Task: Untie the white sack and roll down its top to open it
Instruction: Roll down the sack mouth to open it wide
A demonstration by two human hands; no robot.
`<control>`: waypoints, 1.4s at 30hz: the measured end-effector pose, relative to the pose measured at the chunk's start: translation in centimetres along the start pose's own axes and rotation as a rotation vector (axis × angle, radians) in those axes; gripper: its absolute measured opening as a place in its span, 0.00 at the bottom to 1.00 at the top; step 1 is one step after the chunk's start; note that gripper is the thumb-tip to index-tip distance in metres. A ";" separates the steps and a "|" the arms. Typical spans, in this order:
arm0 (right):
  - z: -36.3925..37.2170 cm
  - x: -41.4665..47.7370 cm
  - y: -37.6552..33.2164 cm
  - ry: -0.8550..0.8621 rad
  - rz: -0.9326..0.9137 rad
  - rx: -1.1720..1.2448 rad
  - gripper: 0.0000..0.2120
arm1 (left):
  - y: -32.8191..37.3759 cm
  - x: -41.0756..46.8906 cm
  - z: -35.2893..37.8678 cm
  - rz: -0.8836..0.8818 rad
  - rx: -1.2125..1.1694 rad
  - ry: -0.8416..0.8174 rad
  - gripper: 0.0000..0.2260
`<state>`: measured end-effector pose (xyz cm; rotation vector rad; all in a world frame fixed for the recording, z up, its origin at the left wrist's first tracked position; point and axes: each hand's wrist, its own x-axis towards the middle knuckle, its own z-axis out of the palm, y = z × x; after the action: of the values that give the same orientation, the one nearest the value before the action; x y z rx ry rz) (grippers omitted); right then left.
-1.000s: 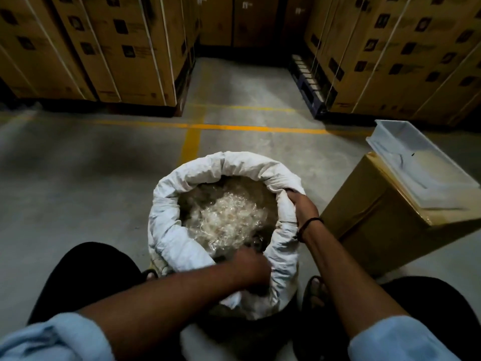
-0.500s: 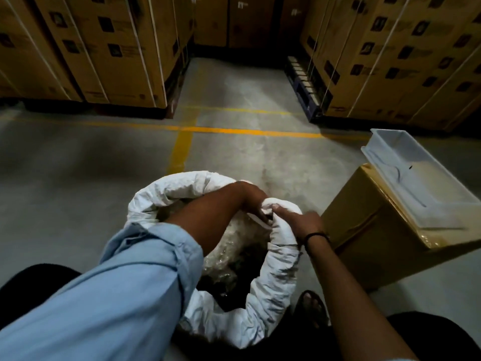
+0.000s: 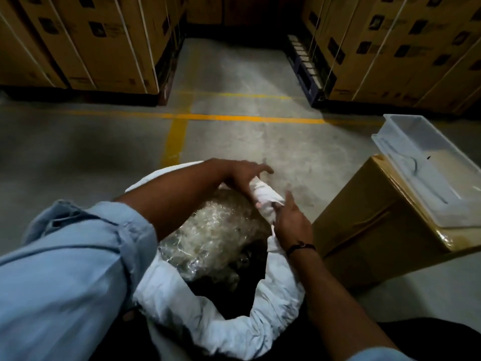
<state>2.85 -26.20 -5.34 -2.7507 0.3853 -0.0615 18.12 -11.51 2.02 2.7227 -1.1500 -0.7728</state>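
I have one view: the head camera, worn on the person, facing forward and steeply down. It sits close above the white sack; its wide angle also takes in the floor and stacked cartons beyond.

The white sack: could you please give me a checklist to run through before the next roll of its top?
1. Tie off, mouth open: ok. The white sack gapes and its clear crinkled plastic filling shows.
2. Grip of the right hand: ok. Its fingers curl round the rolled rim at the far right.
3. Grip of the left hand: cannot tell. It lies over the same stretch of rim, blurred.
4. Roll even all round: cannot tell. The light blue sleeve hides the left side.
5. Room on the right: cannot tell. The brown cardboard box carrying a clear plastic tray stands close.
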 end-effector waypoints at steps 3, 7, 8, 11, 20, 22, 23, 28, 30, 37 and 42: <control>-1.3 1.6 0.3 -0.036 0.097 0.191 0.21 | -3.4 -3.6 1.6 -0.121 0.164 0.148 0.43; -2.0 3.1 2.3 -0.245 0.093 0.278 0.17 | -7.4 -4.7 4.3 -0.221 -0.118 0.221 0.42; -1.9 3.0 2.7 -0.304 0.128 0.276 0.17 | -7.1 -4.8 4.6 -0.227 -0.217 0.186 0.38; -1.1 2.9 2.9 -0.376 0.271 0.322 0.18 | -6.2 -3.7 4.3 -0.334 -0.517 0.089 0.28; 3.8 2.9 -6.5 0.118 -0.108 -0.141 0.33 | -10.3 -1.3 5.7 -0.399 -0.879 0.271 0.23; 6.0 3.5 -6.0 0.071 -0.077 -0.193 0.31 | -10.6 -1.3 6.2 -0.386 -0.495 0.442 0.31; 6.7 4.1 -5.3 0.084 -0.069 -0.208 0.29 | -10.2 -2.1 6.5 -0.319 -0.216 0.568 0.32; 6.9 6.1 -3.3 0.164 -0.051 -0.222 0.21 | -11.3 -5.2 11.3 -0.077 0.618 0.749 0.30; 6.4 6.6 -3.5 0.117 -0.105 -0.201 0.17 | -12.1 -6.2 13.1 -0.142 0.630 0.704 0.32; 1.6 9.6 -1.9 -0.363 -0.215 0.145 0.23 | -12.8 -5.6 9.1 -0.376 -0.393 0.368 0.43; 0.0 9.7 0.0 -0.492 -0.215 -0.004 0.21 | -15.3 -5.4 7.3 -0.385 -0.751 0.161 0.42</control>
<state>12.23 -28.83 -5.37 -2.6768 -0.0438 0.5487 21.37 3.96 -6.21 2.2938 -0.2091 -0.7923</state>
